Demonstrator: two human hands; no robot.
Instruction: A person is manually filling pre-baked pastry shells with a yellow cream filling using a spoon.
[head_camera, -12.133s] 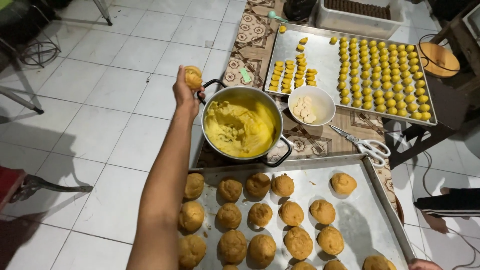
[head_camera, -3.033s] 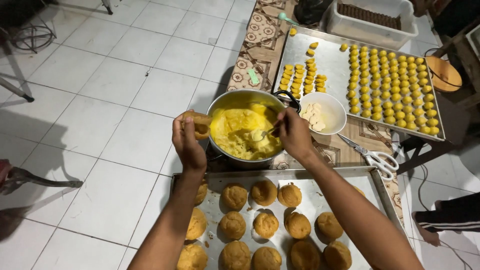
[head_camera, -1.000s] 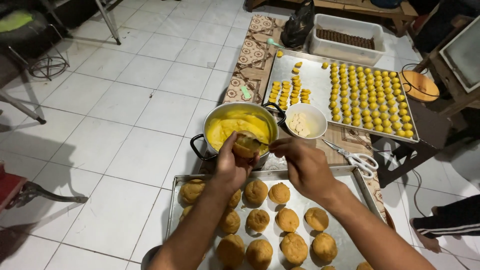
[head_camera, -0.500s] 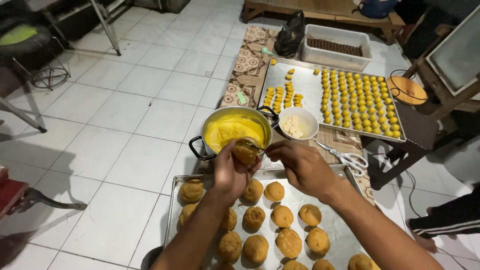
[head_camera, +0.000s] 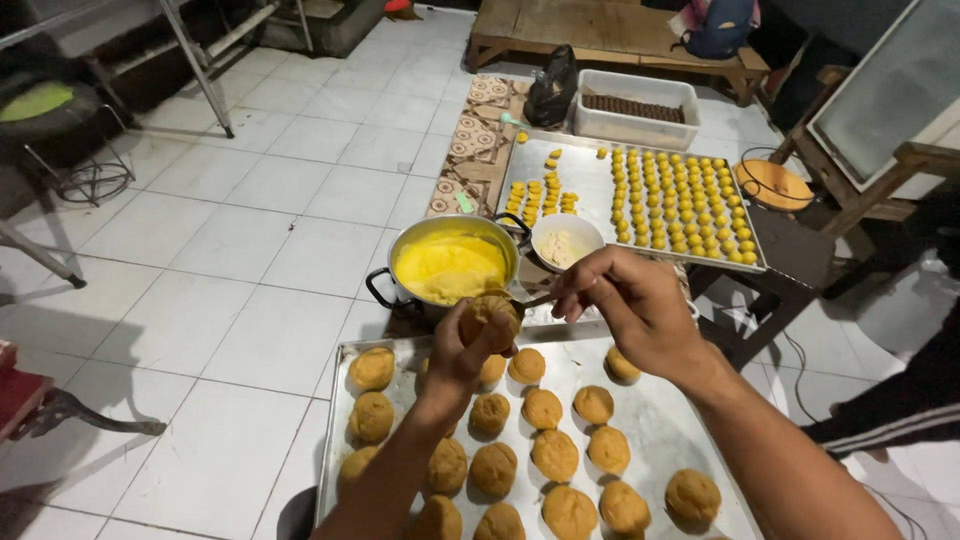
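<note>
left hand (head_camera: 462, 352) gripping a brown bun (head_camera: 490, 318) at centre frame, right hand (head_camera: 628, 305) pinching a spoon (head_camera: 525, 300) against it, pot of yellow filling (head_camera: 450, 268) just above, tray of buns (head_camera: 650, 420) below

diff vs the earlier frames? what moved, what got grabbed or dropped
The left hand carried its bun from beside the pot in over the near tray, in front of the pot. The right hand took up a spoon, dipped it in the pot, then brought it to the bun. Nothing was let go. Pot, white bowl, far tray and tray buns stayed put.
</note>
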